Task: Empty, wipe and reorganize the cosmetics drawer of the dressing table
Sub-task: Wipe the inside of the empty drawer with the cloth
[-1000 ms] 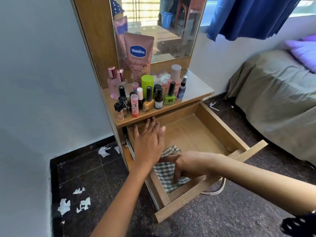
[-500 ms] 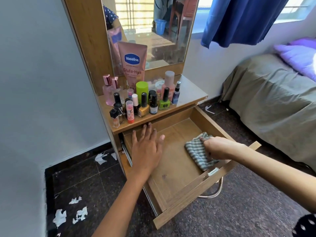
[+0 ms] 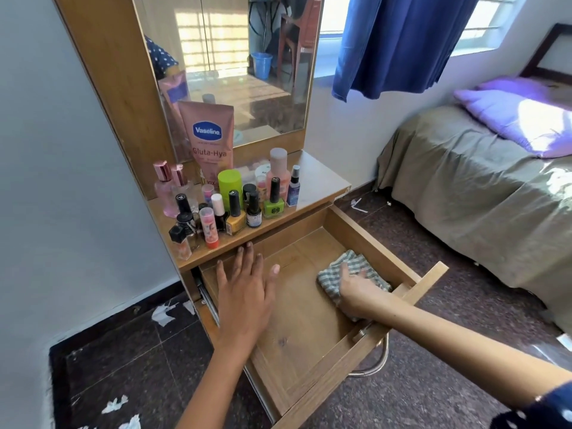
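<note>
The wooden drawer (image 3: 303, 345) of the dressing table is pulled out, and nothing but a cloth lies in it. My right hand (image 3: 359, 292) presses a green-and-white checked cloth (image 3: 337, 270) against the drawer floor near its right wall. My left hand (image 3: 244, 292) rests flat, fingers spread, on the drawer's left rim just below the tabletop. Several cosmetics stand crowded on the tabletop (image 3: 315, 178): a pink Vaseline tube (image 3: 209, 140), a green cylinder (image 3: 230, 184), nail polish bottles (image 3: 274, 202) and pink perfume bottles (image 3: 162, 187).
A mirror (image 3: 235, 63) rises behind the cosmetics. A bed (image 3: 483, 187) with a purple pillow stands to the right, close to the drawer's front corner. A metal handle (image 3: 371, 366) hangs under the drawer front. Torn white paper bits (image 3: 161, 314) lie on the dark floor at left.
My right hand has dragged the cloth from the drawer's front left across to its right side. My left hand has stayed on the left rim.
</note>
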